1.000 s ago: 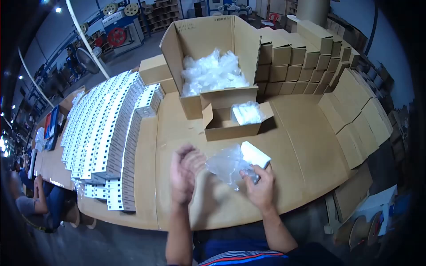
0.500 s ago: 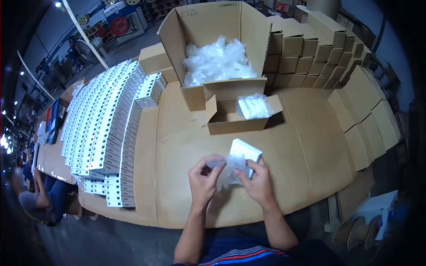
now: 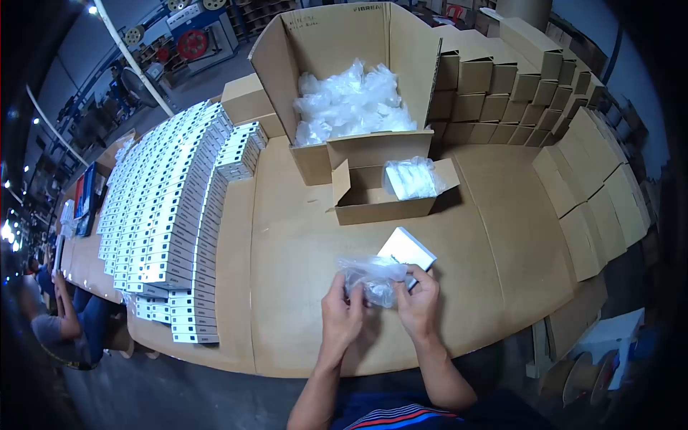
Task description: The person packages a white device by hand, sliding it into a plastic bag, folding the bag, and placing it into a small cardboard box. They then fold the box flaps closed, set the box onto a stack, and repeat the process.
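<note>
Lower centre: one left hand [image 3: 340, 315], one right hand [image 3: 421, 304], one plastic bag [image 3: 373, 278], one white box [image 3: 410, 248]. Upper centre: one big carton [image 3: 337, 43], one small carton [image 3: 380, 209].

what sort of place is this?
Likely a factory packing bench: rows of small white boxes on the table, a big carton full of plastic bags, stacks of brown boxes alongside. The left hand and right hand grip a clear bag.

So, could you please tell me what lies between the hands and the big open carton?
In the head view, a small open cardboard box stands between the left hand, the right hand and the big carton, a bagged white item inside.
</note>
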The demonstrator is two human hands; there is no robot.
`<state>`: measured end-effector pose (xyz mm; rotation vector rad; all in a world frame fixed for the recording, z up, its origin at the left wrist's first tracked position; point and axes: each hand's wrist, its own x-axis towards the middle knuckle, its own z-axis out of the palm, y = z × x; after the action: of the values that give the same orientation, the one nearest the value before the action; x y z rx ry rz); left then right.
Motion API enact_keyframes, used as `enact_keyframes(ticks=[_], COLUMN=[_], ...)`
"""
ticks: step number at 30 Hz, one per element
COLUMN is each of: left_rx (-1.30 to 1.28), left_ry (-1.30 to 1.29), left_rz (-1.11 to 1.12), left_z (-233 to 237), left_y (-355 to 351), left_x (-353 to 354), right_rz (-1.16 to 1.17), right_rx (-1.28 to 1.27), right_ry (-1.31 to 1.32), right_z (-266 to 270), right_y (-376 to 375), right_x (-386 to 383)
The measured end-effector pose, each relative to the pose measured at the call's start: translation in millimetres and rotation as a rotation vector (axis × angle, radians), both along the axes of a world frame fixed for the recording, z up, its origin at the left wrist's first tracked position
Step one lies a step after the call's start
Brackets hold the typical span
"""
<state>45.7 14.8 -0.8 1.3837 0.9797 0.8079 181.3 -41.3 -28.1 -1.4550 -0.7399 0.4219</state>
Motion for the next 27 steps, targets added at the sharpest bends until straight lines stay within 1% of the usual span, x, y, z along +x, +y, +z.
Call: enact_keyframes(ticks=[1,2,5,6,9,10,13,15,17,18,21,22,25,26,27], left_rx=[-0.023,-0.048,-0.058,-0.059,-0.074,-0.071,-0.061,-0.039,-0.200,-0.280,-0.173,-0.146,0.002,0.078,0.167], left_ry=[-0.035,-0.069,-0.121,-0.139,-0.181,-0.175,-0.173,-0.201,-0.338,-0.405,-0.372,-0.360,-0.147,-0.164,-0.062], left_rz=[0.007,0.009,-0.062,-0.094,-0.069,-0.044,0.003,-0.014,0.023,0.042,0.004,-0.030,-0.081,0.065,0.152], left_z=[-5,-7,-7,-7,-7,-7,-10,-17,-11,-8,-13,-13,1,-5,-8], left_y=[4,7,8,7,0,-2,-7,-4,-1,1,8,10,-2,-5,-4], left_x=[-2,-4,-8,-9,-6,-4,-2,-1,-2,-4,-16,-19,-7,6,11], right_rz=[0.021,0.086,0.164,0.147,0.086,0.123,0.192,0.208,0.220,0.250,0.115,0.128,0.121,0.153,0.185], right_rx=[0.016,-0.041,0.058,0.126,0.156,0.076,-0.112,-0.180,-0.247,-0.275,-0.129,-0.170,-0.231,-0.231,-0.228], right_ry=[0.030,0.108,0.441,0.505,0.567,0.539,0.236,0.198,0.161,0.212,0.039,-0.023,-0.225,-0.221,-0.217], right_z=[0,4,2,7,10,7,3,0,-5,-10,-10,-2,22,26,28], right_y=[-1,-6,-7,-5,-4,-9,-21,-25,-26,-25,-25,-28,-31,-32,-32], right_x=[3,10,19,18,17,21,19,17,16,21,20,23,19,18,17])
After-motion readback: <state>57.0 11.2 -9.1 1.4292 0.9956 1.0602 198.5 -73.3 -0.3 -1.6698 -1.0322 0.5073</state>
